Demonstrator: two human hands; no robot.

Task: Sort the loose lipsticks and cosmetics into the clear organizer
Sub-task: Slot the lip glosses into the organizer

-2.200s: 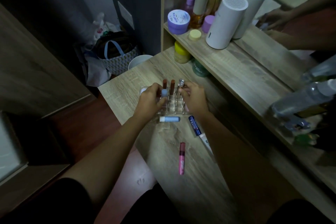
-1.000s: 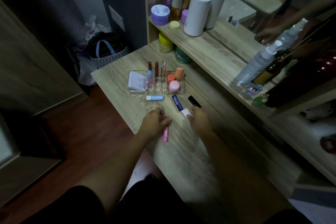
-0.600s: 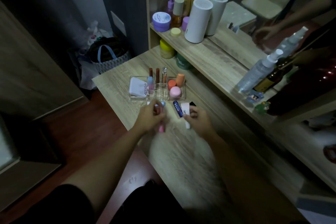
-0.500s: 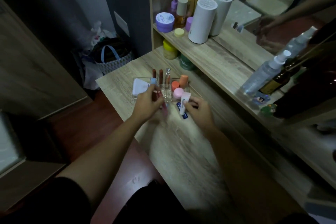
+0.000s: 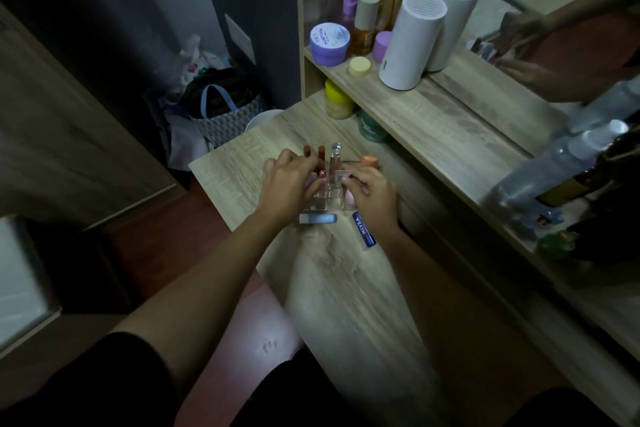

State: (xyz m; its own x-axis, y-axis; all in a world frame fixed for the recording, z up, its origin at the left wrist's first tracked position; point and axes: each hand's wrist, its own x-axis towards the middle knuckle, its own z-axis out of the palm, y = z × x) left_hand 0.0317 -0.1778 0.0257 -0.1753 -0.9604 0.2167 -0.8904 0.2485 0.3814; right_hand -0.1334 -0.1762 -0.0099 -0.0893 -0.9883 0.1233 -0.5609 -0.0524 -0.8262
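Note:
The clear organizer (image 5: pixel 320 206) stands on the wooden table (image 5: pixel 346 288), partly hidden by both hands. Two brown lipsticks (image 5: pixel 322 153) and a clear-capped one (image 5: pixel 335 157) stand in its rear slots, and an orange cosmetic (image 5: pixel 369 161) sits at its right end. My left hand (image 5: pixel 287 189) grips a pink lip gloss (image 5: pixel 321 173) over the middle slots. My right hand (image 5: pixel 372 199) holds a white tube (image 5: pixel 347 172) over the right compartment. A light blue lip balm (image 5: pixel 318 218) and a dark blue Nivea stick (image 5: pixel 363 234) lie loose in front of the organizer.
A shelf (image 5: pixel 433 121) behind the table carries a purple jar (image 5: pixel 329 43), bottles and a white cylinder (image 5: pixel 410 42). A yellow jar (image 5: pixel 337 99) and a green jar (image 5: pixel 372 126) sit under it. Spray bottles (image 5: pixel 554 163) stand at right, a bag (image 5: pixel 221 107) on the floor at left.
Both hands picked things up from the table's near part, the left the pink lip gloss and the right the white tube, and carried them forward to the organizer.

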